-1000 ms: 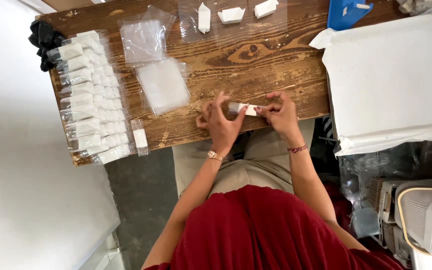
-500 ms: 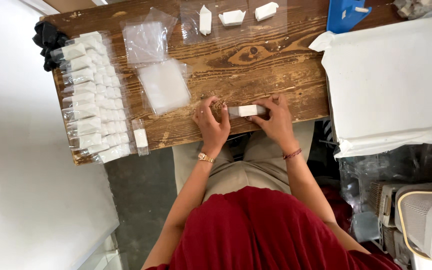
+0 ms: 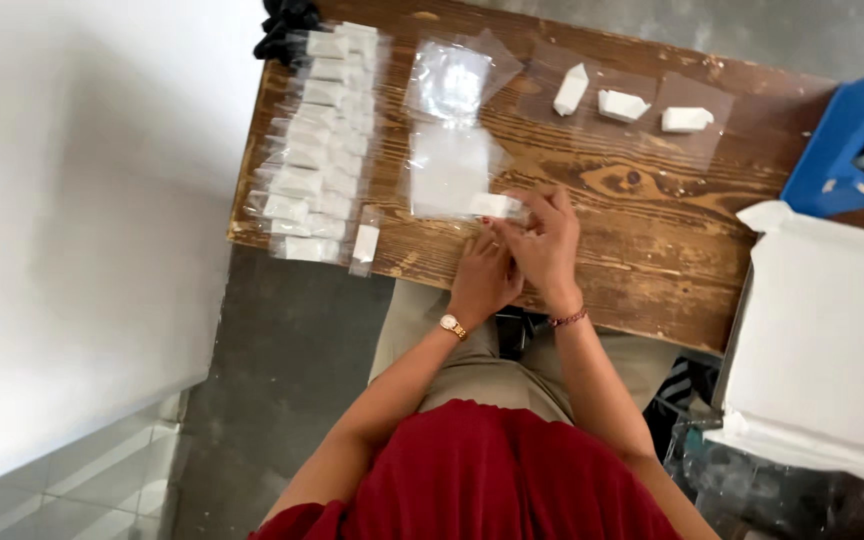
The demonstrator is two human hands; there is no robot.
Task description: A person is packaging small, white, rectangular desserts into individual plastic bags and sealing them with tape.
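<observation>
My right hand [image 3: 548, 243] reaches left across the wooden table [image 3: 652, 200] and pinches a small white piece in a clear bag [image 3: 495, 206] at the edge of a stack of empty clear bags [image 3: 447, 170]. My left hand [image 3: 483, 280] lies just below it, fingers curled against the right hand and partly hidden under it. Whether the left hand grips anything does not show.
Rows of bagged white pieces [image 3: 317, 140] fill the table's left end, with one loose bagged piece [image 3: 365, 243] near the front edge. Three white pieces [image 3: 620, 104] lie on clear bags at the back. A blue holder [image 3: 837, 140] and a large white box [image 3: 832, 340] stand right.
Both hands have moved left along the table with the small white piece, up to the stack of clear bags. The camera view has also shifted.
</observation>
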